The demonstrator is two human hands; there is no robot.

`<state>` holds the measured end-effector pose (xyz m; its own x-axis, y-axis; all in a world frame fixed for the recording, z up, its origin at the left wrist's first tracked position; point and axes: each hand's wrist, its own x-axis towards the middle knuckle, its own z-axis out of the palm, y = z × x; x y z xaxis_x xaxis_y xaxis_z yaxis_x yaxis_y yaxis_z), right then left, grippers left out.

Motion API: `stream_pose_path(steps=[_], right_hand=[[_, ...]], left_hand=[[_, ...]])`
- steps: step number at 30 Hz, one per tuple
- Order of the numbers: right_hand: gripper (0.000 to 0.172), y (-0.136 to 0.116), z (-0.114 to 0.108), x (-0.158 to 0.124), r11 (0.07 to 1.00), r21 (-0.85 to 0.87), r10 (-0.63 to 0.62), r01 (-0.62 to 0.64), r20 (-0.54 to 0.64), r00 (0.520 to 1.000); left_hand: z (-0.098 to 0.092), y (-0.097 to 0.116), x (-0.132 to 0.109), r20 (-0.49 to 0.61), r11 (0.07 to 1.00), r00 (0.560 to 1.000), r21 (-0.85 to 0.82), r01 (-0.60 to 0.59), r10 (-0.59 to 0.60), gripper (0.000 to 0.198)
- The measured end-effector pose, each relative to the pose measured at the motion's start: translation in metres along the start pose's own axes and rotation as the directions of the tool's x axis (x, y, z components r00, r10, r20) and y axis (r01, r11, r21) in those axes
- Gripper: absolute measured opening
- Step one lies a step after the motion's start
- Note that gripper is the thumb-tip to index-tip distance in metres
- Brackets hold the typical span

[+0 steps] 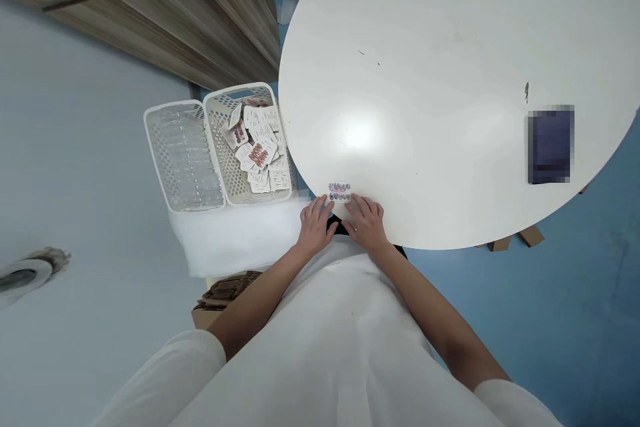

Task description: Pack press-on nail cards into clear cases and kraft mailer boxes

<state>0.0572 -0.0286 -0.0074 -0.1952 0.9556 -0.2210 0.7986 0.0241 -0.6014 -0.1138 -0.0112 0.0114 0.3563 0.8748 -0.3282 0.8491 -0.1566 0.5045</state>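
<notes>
A small white card with two rows of decorated false nails (pixel 340 191) lies flat near the table's front edge. My left hand (pixel 315 225) is at the card's left side, with the thumb apart from the fingers and the fingertips on the tabletop close to the card's corner. On the other side, my right hand (pixel 369 223) rests with fingers stretched out and slightly bent, the index fingertip by the card's right edge. Whether the fingertips press on the card is too small to tell. Neither hand is wrapped round anything.
The round white table (pixel 425 80) spreads ahead. To its left, a white basket (pixel 227 193) holds many similar cards, beside another basket (pixel 173 207) of clear plastic pieces. A pixelated dark object (pixel 550 147) lies at right. Folded brown cardboard (pixel 225 293) is low at left.
</notes>
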Motion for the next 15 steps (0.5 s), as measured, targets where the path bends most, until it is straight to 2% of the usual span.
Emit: stream_pose_path(steps=[6,11,15], right_hand=[[0.040,-0.0024,0.0013,0.0014,0.999,0.009,0.033,-0.034,0.039,0.999],[0.040,-0.0037,0.0008,0.0053,0.999,0.038,0.013,-0.013,0.025,1.000],[0.041,-0.0059,0.0008,0.0095,0.999,-0.032,0.003,-0.002,0.012,1.000]], left_hand=[[0.0010,0.0015,-0.0005,0.029,0.999,1.000,0.053,0.009,-0.010,0.050],[-0.0016,0.0021,0.0039,0.043,0.998,0.999,0.051,0.024,-0.027,0.052],[-0.0040,0.0016,0.0083,0.047,0.998,0.998,0.061,0.026,-0.029,0.054]])
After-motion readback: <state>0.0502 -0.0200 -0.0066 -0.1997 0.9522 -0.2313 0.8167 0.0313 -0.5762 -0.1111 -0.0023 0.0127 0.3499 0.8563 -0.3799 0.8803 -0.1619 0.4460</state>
